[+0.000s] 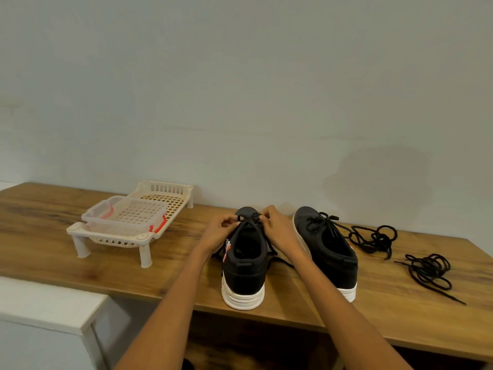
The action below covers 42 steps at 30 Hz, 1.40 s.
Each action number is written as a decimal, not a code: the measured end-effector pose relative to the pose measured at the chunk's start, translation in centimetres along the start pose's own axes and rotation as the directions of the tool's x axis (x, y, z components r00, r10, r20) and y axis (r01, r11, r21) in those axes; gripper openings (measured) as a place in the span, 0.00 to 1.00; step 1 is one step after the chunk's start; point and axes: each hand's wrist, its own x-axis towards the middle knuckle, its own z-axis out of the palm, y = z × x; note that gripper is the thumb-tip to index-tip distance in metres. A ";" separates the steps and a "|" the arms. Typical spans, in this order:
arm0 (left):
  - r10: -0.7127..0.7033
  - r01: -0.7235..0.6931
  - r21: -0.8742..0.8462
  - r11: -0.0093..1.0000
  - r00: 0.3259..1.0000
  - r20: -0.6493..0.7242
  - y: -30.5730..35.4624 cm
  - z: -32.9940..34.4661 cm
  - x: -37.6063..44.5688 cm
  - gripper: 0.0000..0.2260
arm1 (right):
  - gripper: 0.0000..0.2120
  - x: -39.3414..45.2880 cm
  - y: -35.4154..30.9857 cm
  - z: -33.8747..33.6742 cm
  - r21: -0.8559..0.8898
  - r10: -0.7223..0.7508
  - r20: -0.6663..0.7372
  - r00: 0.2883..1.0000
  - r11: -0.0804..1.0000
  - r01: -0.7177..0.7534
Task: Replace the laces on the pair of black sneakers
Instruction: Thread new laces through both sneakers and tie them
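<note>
Two black sneakers with white soles stand heel-toward-me on the wooden table (40,217). At the left sneaker (244,273), my left hand (217,235) and my right hand (280,231) each pinch the black lace (249,218) over its tongue. Loose ends of that lace trail down the shoe's right side. The right sneaker (328,249) stands beside it with a black lace tied in a bow. Two loose black laces lie on the table to the right, one bundle (373,239) near the right sneaker and another (429,271) closer to the front edge.
A cream plastic rack (144,237) on short legs stands at the table's back left, carrying a clear tub (125,213) with red clips. A plain wall rises behind the table. A white cabinet top (45,303) sits lower at the front left.
</note>
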 end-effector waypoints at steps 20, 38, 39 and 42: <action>-0.098 0.099 -0.459 0.883 0.995 0.025 -0.7 -0.8 -0.5 0.06 | 0.09 -0.3 -0.3 0.4 0.088 0.050 0.008 0.999 0.995 -0.051; 0.017 -0.013 -0.065 0.998 0.998 0.055 1.0 -0.6 -1.4 0.10 | 0.05 -0.8 0.3 -0.8 0.295 -0.013 0.113 0.994 0.955 -0.021; 0.014 -0.011 -0.058 0.998 0.998 0.055 0.9 -0.7 -1.3 0.10 | 0.05 -0.7 0.2 -0.7 0.279 -0.016 0.108 0.994 0.960 -0.015; 0.009 -0.007 -0.029 1.000 0.998 0.066 0.7 -0.9 -1.1 0.10 | 0.06 -0.6 -0.3 -0.7 0.167 -0.014 0.101 0.995 0.986 -0.003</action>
